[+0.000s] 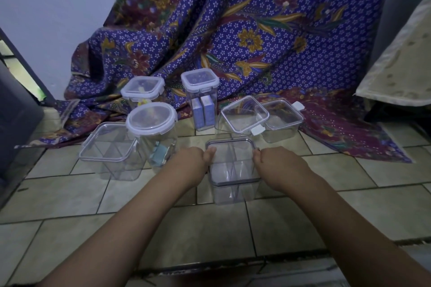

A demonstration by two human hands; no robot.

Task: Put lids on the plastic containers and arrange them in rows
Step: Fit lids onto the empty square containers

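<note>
Clear square container point(234, 171) sits between both hands: left hand point(193, 161) and right hand point(278, 163) grip opposite sides, thumbs atop its lid point(231, 141).

A home floor: beige tiles point(291, 205), a draped batik cloth point(233, 30), and lidded food containers point(151, 121).

both hands point(235, 163) gripping clear container point(234, 170), tiled floor point(303, 212)
</note>
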